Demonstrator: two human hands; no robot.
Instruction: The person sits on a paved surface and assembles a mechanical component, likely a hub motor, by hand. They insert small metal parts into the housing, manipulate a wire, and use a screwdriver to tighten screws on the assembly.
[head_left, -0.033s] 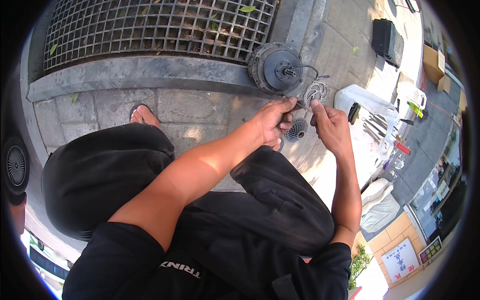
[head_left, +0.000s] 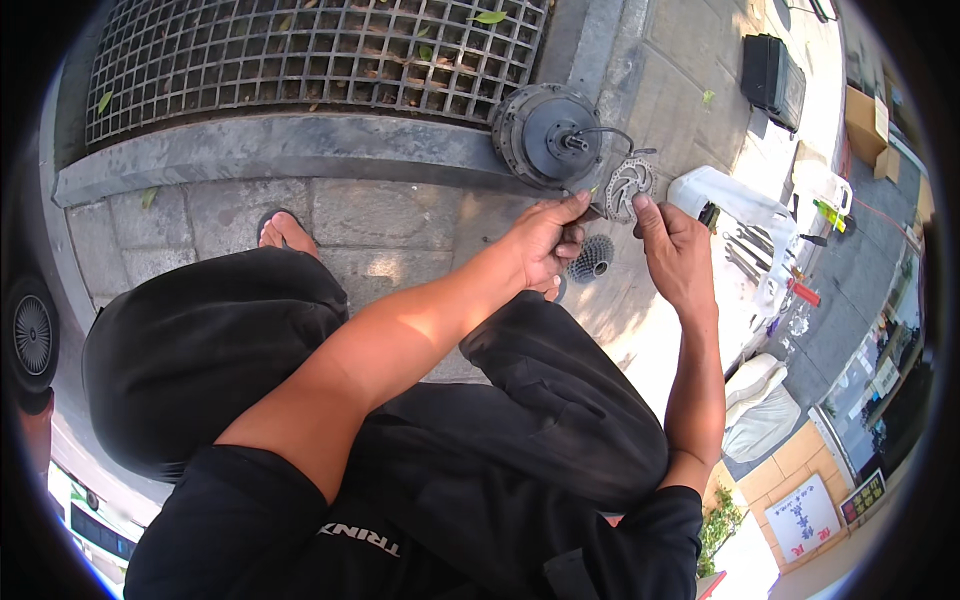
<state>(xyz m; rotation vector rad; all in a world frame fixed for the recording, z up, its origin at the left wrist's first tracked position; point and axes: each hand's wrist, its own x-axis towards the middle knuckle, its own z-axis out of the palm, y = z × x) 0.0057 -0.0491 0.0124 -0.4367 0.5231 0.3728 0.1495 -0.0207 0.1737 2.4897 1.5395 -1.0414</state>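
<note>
My left hand [head_left: 548, 240] is closed, thumb and index finger pinching a small dark thing [head_left: 598, 211] whose kind I cannot make out. To its right, apart from it, my right hand [head_left: 675, 250] is closed too, the thumb pressed on the curled fingers; whatever it grips is hidden. Just beyond the fingertips shows a silvery slotted brake disc [head_left: 631, 183]; whether a hand touches it is unclear. A bicycle cassette [head_left: 588, 260] of dark sprockets lies on the paving below and between the hands. Past my left hand sits a round black hub motor [head_left: 548, 138] with an axle and cable.
A metal grating [head_left: 300, 60] with a raised stone kerb [head_left: 270, 150] lies ahead. On the right are a white cut-open plastic container [head_left: 735, 195] with several tools [head_left: 748, 250], a black case [head_left: 772, 82], a cardboard box [head_left: 866, 127] and a pale bundle [head_left: 760, 410].
My right hand has shifted slightly to the right, away from my left hand, uncovering a little more around the brake disc. My left hand stays nearly where it was.
</note>
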